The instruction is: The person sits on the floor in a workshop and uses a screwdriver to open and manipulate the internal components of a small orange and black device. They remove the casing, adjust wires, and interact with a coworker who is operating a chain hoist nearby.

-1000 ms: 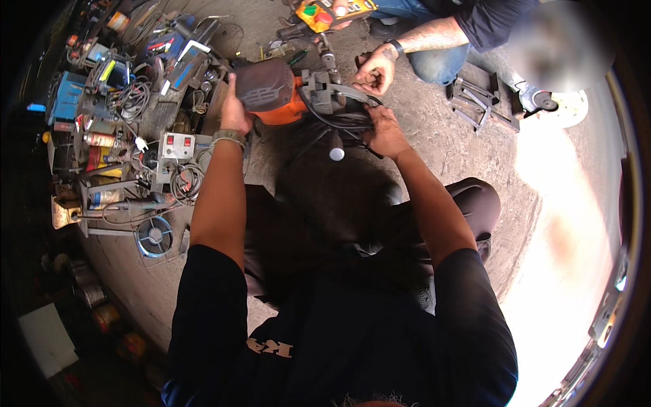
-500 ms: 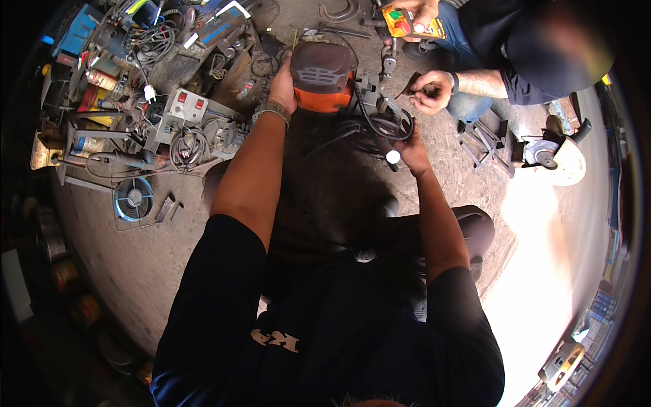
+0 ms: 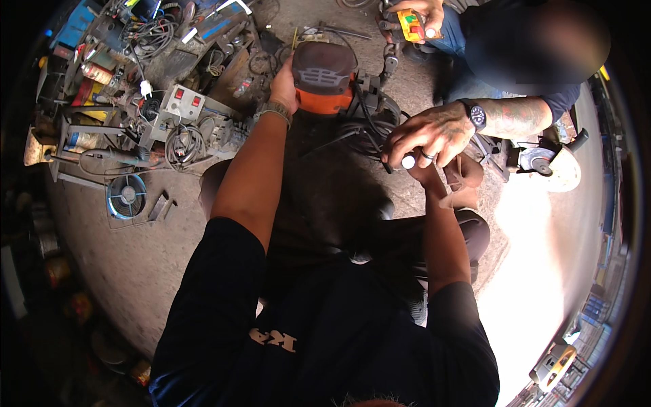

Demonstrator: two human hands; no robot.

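A power tool with an orange body and a dark ribbed motor cover (image 3: 324,71) stands on the floor ahead of me. My left hand (image 3: 284,87) is closed against its left side, with the fingertips hidden behind it. My right hand (image 3: 424,173) is to the right of the tool, beside black coiled cables (image 3: 363,131). A co-worker's hand (image 3: 434,136) with a watch and ring covers most of its fingers. A small white round piece (image 3: 407,162) shows by these two hands. Something brown and limp (image 3: 464,182), perhaps cloth or leather, hangs over my right wrist.
The co-worker's other hand (image 3: 428,15) holds a yellow switch box (image 3: 411,26) with red and green buttons. At left lie piled tools, cables and a grey box with two red switches (image 3: 182,102). A blue round fan (image 3: 127,197) sits nearer; a cut-off saw (image 3: 542,161) is at right.
The co-worker's hand has come down and left over my right hand, bringing the brown limp thing with it. My left hand keeps its place on the tool.
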